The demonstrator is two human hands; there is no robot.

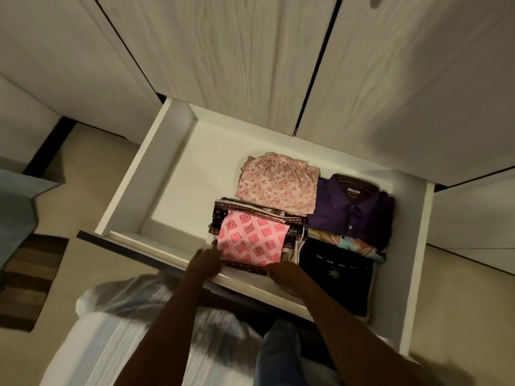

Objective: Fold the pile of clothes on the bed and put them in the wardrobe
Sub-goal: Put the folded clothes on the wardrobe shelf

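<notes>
An open white wardrobe drawer (133, 190) lies below me. Inside, a folded pink cloth with red diamonds (250, 240) tops a dark patterned folded garment (218, 215). My left hand (207, 263) grips the near left corner of this stack. My right hand (281, 273) grips its near right edge, fingertips tucked under the cloth. Behind the stack lies a folded pink floral garment (278, 185). To the right are a folded purple shirt (354, 210), a colourful printed cloth (354, 245) and a black printed T-shirt (337, 285).
The drawer's left half shows bare white floor (178, 174). Shut white wardrobe doors (237, 51) rise behind it. A brown striped mat (28, 280) and a light blue edge (14, 207) sit at the left on the beige floor.
</notes>
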